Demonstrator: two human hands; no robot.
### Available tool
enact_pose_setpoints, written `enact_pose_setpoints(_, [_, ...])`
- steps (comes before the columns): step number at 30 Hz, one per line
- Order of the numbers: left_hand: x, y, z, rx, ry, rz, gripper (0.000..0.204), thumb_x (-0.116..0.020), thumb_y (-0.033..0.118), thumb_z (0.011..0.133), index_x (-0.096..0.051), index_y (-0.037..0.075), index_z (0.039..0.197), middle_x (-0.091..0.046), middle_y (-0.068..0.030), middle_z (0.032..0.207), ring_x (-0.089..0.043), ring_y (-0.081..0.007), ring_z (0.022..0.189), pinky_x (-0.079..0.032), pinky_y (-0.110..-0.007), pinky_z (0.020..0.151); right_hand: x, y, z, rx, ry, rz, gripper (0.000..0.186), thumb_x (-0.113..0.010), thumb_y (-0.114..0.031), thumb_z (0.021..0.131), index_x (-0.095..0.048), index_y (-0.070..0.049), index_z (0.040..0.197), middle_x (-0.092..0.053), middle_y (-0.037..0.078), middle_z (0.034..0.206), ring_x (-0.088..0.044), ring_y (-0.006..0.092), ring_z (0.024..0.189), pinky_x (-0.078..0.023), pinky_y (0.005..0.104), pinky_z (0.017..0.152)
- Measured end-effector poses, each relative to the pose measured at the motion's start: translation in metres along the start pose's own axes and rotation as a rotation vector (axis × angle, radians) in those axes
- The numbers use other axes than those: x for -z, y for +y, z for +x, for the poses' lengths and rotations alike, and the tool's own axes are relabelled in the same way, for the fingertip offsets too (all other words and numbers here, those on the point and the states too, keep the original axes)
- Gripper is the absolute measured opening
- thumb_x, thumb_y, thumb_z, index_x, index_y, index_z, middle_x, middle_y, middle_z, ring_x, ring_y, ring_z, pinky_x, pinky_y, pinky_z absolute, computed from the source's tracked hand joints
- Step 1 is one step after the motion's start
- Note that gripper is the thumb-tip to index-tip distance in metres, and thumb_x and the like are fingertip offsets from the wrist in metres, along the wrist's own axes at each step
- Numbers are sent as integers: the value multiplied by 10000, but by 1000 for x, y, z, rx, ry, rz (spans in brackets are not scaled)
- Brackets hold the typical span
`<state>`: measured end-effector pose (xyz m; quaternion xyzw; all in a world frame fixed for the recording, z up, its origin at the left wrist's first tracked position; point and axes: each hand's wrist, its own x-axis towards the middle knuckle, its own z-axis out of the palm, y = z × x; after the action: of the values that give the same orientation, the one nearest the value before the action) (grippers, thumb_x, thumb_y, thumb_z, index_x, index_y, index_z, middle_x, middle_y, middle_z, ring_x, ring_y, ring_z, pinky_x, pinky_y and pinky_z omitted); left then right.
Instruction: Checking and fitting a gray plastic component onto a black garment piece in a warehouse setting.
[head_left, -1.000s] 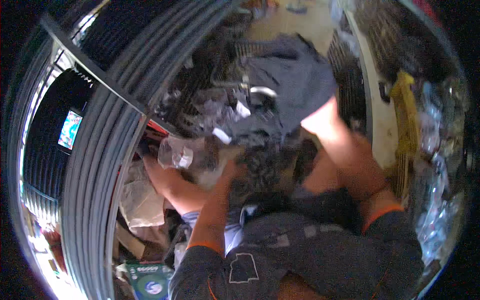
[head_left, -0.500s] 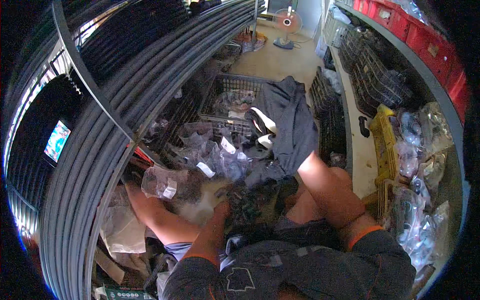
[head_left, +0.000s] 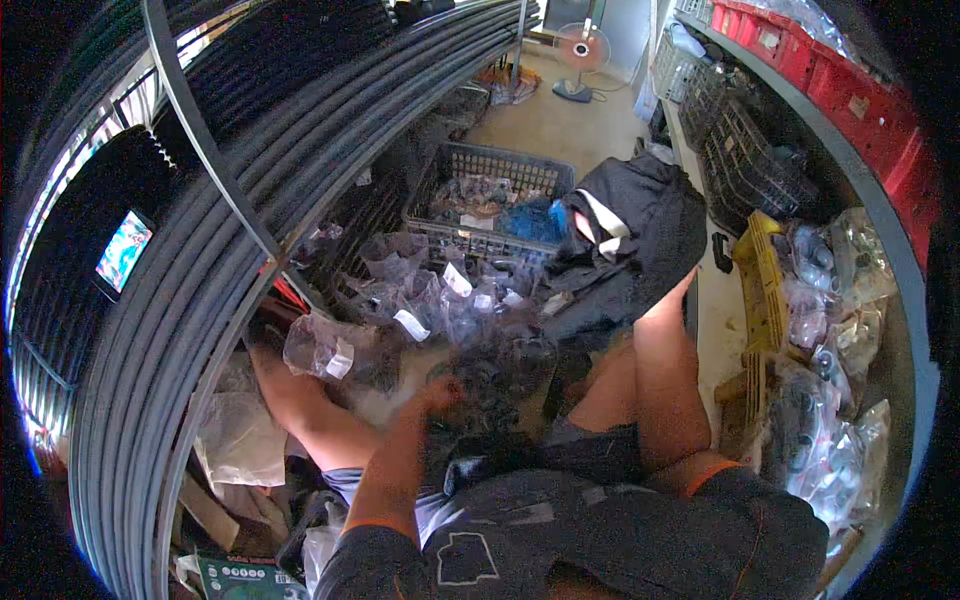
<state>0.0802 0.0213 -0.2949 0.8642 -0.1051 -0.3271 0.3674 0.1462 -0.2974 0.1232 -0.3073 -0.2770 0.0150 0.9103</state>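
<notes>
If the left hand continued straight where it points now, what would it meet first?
Probably the heap of small dark items just ahead of the left hand; it may already touch them, since shadow and blur make the depth unclear.

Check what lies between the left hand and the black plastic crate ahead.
Head view: clear plastic bags with white labels lie between the left hand and the black crate.

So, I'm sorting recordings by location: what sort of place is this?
Probably a storeroom or small workshop, judging by the long grey tubes running along the left, the red crates lined up on the right, and the clear plastic bags piled nearby.
</notes>
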Motion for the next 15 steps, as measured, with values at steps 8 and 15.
enact_pose_setpoints(8, [105, 182, -150, -506, 361, -1378, 222, -624, 224, 940, -509, 117, 1097, -608, -63, 1028, -631, -261, 1003, -556, -461, 875, -10, 36, -7, -32, 56, -95, 496, -456, -369, 991, -477, -20, 1344, -552, 122, 1310, -590, 277, 1112, -503, 408, 952])
enact_pose_setpoints(15, [116, 294, -192, -754, 1059, -1124, 116, -557, 165, 994, -529, 76, 1062, -613, -11, 1008, -584, -92, 859, -488, -252, 804, -74, 104, -66, -13, -336, -912, 924, -782, -120, 781, -205, 8, 1492, -440, 209, 1404, -440, 253, 1305, -331, 355, 1107])
